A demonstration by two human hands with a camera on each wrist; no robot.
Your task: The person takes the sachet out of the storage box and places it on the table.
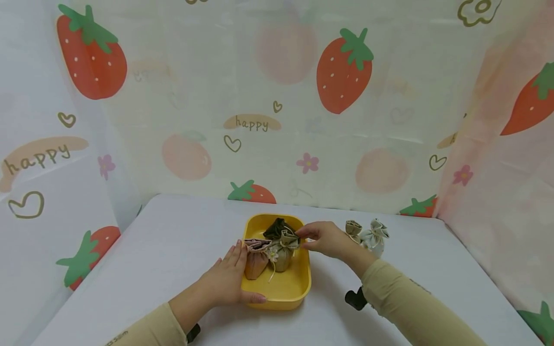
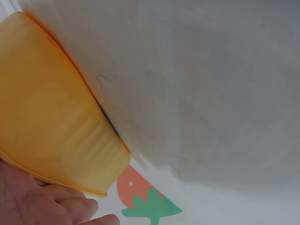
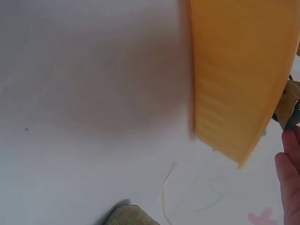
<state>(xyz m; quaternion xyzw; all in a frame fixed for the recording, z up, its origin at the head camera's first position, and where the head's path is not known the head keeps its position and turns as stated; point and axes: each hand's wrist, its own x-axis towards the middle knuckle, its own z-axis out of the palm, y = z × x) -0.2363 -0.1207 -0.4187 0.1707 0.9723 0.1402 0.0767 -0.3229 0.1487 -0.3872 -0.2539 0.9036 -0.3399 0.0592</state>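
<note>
A yellow plastic bin [image 1: 283, 290] stands on the table with several drawstring cloth pouches in it. My left hand [image 1: 227, 276] lies along its left rim, fingers extended and thumb over the near rim. Inside are a pinkish-brown pouch [image 1: 257, 265], an olive-beige pouch [image 1: 283, 259] with a white flower and cord, and a dark green pouch [image 1: 277, 228] behind them. At the right rim, my right hand [image 1: 324, 239] has its fingertips right at the olive-beige pouch's gathered top, thumb and forefinger apart. In the right wrist view, a fingertip touches the tan cloth [image 3: 286, 105].
To the right, beyond my right forearm, stand a beige pouch [image 1: 353, 229] and a pale grey-green pouch [image 1: 375, 236], partly hidden by that arm. White cloth covers the table [image 1: 173, 235]. Strawberry-printed sheets [image 1: 277, 96] rise at the back and both sides.
</note>
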